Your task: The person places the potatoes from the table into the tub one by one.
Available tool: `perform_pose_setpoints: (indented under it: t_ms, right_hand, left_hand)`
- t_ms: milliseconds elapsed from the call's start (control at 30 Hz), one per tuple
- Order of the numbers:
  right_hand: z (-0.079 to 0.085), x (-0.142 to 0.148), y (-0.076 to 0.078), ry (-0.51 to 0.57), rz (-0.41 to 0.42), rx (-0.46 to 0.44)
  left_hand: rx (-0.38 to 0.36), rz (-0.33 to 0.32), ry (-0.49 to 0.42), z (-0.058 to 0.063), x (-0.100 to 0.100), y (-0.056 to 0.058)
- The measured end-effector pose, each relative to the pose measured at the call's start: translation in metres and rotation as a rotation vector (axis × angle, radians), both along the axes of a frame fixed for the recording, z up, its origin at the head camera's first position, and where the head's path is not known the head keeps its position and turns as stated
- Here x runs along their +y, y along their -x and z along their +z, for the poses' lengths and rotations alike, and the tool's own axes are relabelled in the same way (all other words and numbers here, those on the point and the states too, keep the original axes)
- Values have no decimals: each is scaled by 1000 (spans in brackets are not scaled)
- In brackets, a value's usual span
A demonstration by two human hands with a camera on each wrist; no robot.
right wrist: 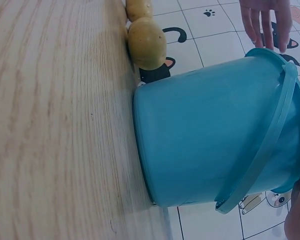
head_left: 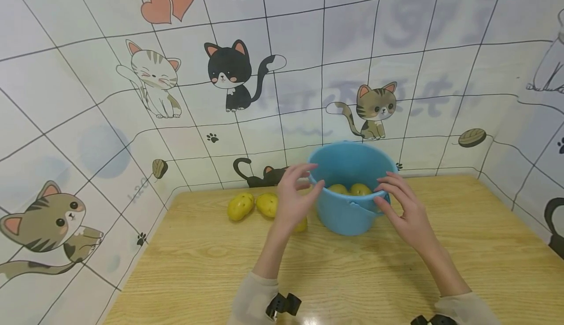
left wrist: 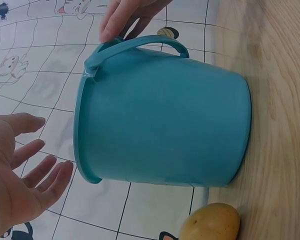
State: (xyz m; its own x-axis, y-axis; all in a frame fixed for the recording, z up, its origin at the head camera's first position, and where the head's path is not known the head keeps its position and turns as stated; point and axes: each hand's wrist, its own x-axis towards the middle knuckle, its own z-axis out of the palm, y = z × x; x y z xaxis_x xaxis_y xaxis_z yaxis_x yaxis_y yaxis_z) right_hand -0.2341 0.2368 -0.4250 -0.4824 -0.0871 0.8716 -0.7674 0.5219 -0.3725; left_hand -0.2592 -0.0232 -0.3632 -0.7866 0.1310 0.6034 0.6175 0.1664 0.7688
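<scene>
A light-blue plastic bucket (head_left: pixel 345 215) stands upright on the wooden table, its handle (right wrist: pixel 262 150) hanging down at the side. Two yellow potatoes (head_left: pixel 360 189) show inside it. My right hand (head_left: pixel 407 215) grips the bucket's right rim, thumb outside and fingers over the edge. On the other side, my left hand (head_left: pixel 294 195) is held with fingers spread close to the left rim; the left wrist view shows a gap between its fingertips (left wrist: pixel 65 170) and the bucket. Behind and beside the left hand lie more potatoes (head_left: pixel 241 206), one partly covered by the wrist.
The wooden table (head_left: pixel 198 266) backs onto a white tiled wall (head_left: pixel 299 85) with cartoon cats and paw prints. The bucket stands near this wall, and the potatoes outside it lie to its left. Side walls rise along the table's left and right edges.
</scene>
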Motion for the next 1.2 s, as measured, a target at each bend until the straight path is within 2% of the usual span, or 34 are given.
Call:
perform_pose_setpoints:
  t_ms: [333, 567, 733, 933, 1200]
  right_hand:
    - [-3, 1, 2, 4, -1, -4]
    - [-2, 0, 1, 6, -3, -1]
    - [0, -1, -1, 5, -6, -2]
    - [2, -3, -3, 9, -4, 3]
    - [4, -4, -6, 10, -4, -5]
  left_hand:
    - [-51, 41, -14, -12, -16, 0]
    - [-82, 88, 13, -21, -27, -1]
    - [-125, 91, 9, -31, -37, 2]
    - [-161, 124, 34, -41, -48, 6]
    - [-201, 125, 60, -54, -58, 12]
